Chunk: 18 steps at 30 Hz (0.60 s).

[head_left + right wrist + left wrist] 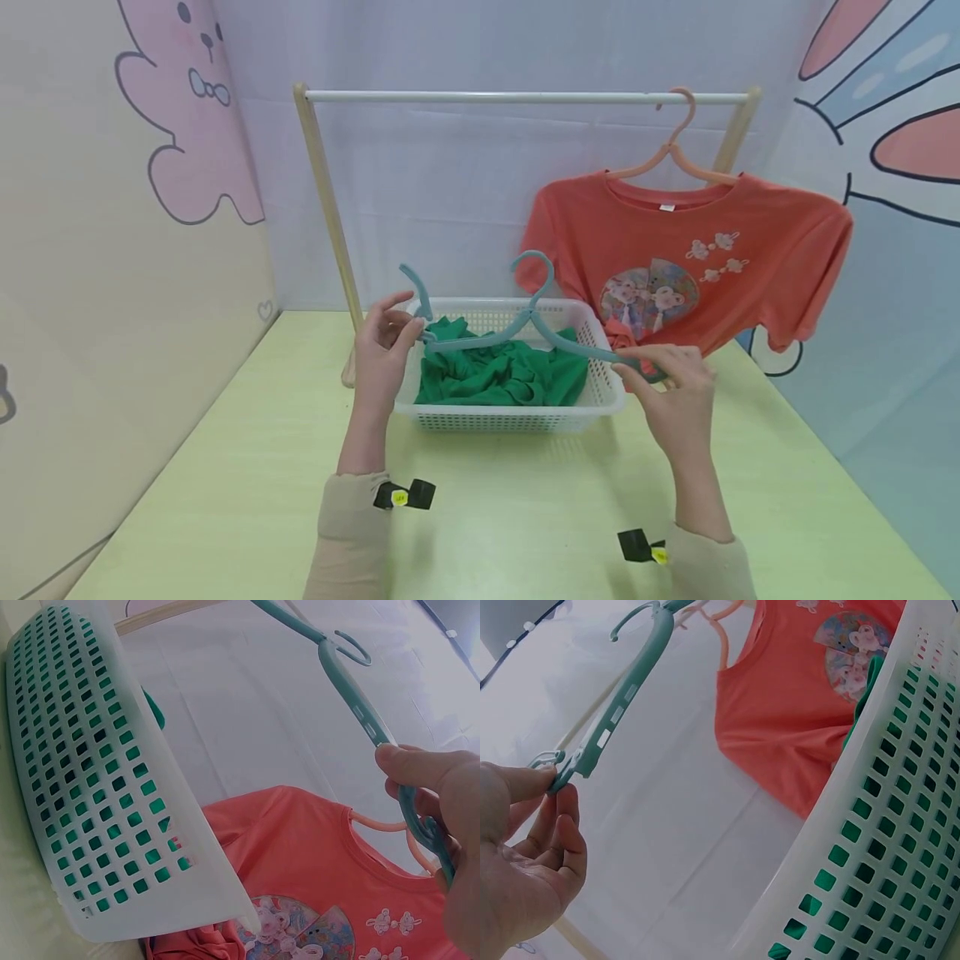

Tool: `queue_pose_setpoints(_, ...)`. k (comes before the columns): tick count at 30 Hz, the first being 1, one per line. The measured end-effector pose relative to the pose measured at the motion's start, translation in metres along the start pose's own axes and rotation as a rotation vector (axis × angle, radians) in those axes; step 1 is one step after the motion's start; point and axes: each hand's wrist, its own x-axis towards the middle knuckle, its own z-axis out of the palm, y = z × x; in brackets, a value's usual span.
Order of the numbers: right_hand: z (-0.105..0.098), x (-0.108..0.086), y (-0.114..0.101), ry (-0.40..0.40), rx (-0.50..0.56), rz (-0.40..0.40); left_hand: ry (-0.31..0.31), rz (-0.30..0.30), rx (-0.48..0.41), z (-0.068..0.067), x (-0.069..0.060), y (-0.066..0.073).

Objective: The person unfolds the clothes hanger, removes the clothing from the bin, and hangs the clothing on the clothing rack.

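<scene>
A teal clothes hanger (480, 341) is held over the basket in the head view, its hook pointing up. My left hand (384, 350) pinches one end of it between thumb and fingers; in the left wrist view that end (564, 774) shows a small clip-like part. A short curved teal piece (422, 292) rises by the left fingers, and I cannot tell how it joins the hanger. The other end is gripped by my right hand (678, 404), whose fingers partly hide it. Below the hanger, a crumpled green cloth (510, 377) lies in the white basket (510, 410).
Behind the basket stands a rack with a white rail (480, 97) and wooden posts. From its right side hangs a coral T-shirt (720, 283) on a peach hanger (675, 150). The basket rests on a pale yellow-green table (510, 508). Cartoon-printed walls flank both sides.
</scene>
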Motion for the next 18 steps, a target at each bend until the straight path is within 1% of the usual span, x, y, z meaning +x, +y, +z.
queue_pose_setpoints(3,-0.0004,-0.0001,-0.0001,0.0,0.0,0.009,-0.016,0.031,-0.035,-0.0013,0.0004,0.0001)
queue_pose_setpoints(6,-0.0013,0.0002,-0.0014,-0.009,-0.012,0.001,-0.036,0.063,-0.023,-0.003,0.001,-0.0002)
queue_pose_setpoints(8,-0.0025,0.0004,-0.0022,-0.018,-0.02,-0.014,-0.056,0.083,0.018,-0.0044,0.0017,-0.001)
queue_pose_setpoints(11,-0.0045,0.0005,-0.0033,-0.036,-0.033,-0.036,-0.079,0.092,0.116,-0.006,0.0028,-0.0017)
queue_pose_setpoints(13,-0.0057,0.0005,-0.0032,-0.044,-0.04,-0.044,-0.1,0.091,0.161,-0.0072,0.0034,-0.0017)
queue_pose_setpoints(18,-0.0071,0.0007,-0.003,-0.059,-0.053,-0.029,-0.151,0.073,0.217,-0.0097,0.0045,-0.0004)
